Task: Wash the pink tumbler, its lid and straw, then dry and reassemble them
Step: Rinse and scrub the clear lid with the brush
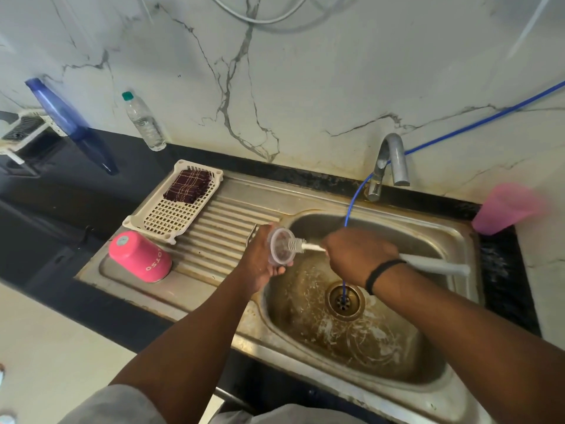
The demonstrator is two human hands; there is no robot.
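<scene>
Low in the frame both forearms reach up over the steel sink [452, 240], whose stained basin fills the lower right with a drain [345, 299] at its centre. The right hand [357, 255], just right of centre and wearing a black wristband [382, 272], has its fingers curled around a white bottle brush [301, 244]; the grey handle sticks out behind the wrist toward the right edge. The left hand [260, 261] at centre holds the clear lid [281, 246] on edge, fingers wrapped behind it and the thumb under its rim, and the brush bristles press into the lid's face above the basin's left rim. A thin blue tube [351, 203] drops past the right hand into the drain, partly hidden by it. To the left, on the ribbed draining board, the pink tumbler [140, 257] lies mouth down, its base toward the camera. Beyond it sits a white slotted tray [171, 218] with a folded dark checked cloth [188, 186]. Farther back stand the tap [391, 160], a pink cup [504, 209] at the right edge, a water bottle [143, 120] and a blue bottle [67, 120] at upper left.
</scene>
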